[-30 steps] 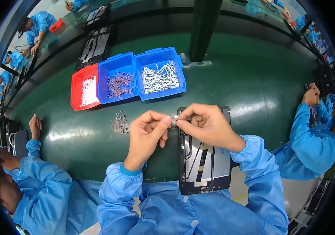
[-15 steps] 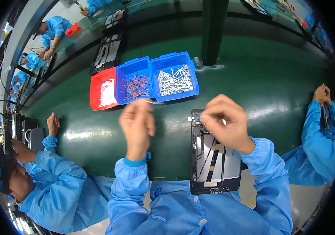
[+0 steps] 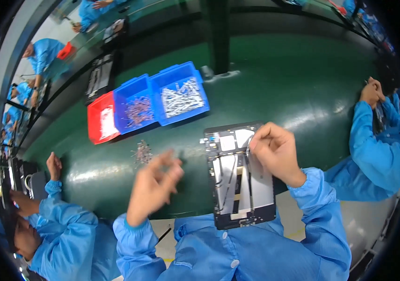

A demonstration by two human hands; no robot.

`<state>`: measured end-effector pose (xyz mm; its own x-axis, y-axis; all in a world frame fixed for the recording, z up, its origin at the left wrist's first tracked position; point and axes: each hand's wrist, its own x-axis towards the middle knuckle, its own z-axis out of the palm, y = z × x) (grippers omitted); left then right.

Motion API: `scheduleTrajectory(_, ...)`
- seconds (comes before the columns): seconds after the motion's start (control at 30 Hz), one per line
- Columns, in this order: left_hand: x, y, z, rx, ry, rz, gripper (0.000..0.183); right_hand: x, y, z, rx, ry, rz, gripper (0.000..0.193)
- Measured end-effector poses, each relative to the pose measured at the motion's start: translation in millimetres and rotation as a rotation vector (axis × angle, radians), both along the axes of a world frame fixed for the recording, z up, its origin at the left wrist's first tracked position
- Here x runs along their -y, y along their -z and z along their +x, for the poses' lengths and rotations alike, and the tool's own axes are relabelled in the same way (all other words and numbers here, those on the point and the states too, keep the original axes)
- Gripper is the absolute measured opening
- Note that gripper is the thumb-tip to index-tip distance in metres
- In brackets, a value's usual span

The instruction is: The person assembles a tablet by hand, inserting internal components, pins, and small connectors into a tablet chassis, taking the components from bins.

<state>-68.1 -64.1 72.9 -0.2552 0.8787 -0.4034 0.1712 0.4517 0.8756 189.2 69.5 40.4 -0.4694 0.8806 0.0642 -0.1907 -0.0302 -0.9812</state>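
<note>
An opened tablet, its inner boards, dark cables and pale battery area exposed, lies at the bench's near edge. Over its upper right corner my right hand is closed in a pinch, with a thin pale piece below the fingertips that is too small to name. My left hand, slightly blurred, hovers to the left of the tablet with fingers apart and nothing visible in them. Just beyond it, a small pile of thin wired parts rests on the green bench.
Two blue bins and a red bin hold small parts farther back. Another opened device lies behind them. A dark post rises from the bench. Co-workers sit at left and right.
My left hand has drawn back toward me, and the white strip at its fingers no longer shows. The pile of wired parts has come into view. My right hand has shifted to the tablet's upper right corner.
</note>
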Motion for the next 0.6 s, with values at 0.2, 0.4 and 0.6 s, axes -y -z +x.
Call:
scheduleTrajectory(0.2,9,36,55,0.275,0.197,0.052,0.073,34,32,19,0.063,0.056,0.139,0.007)
scheduleTrajectory(0.4,-41,20,88,0.643,0.169,-0.251,0.029,26,29,27,-0.041,0.184,0.074,0.005)
scheduleTrajectory(0.6,-77,4,94,0.245,0.132,0.592,0.011,-9,-60,38,-0.14,0.18,0.165,0.006)
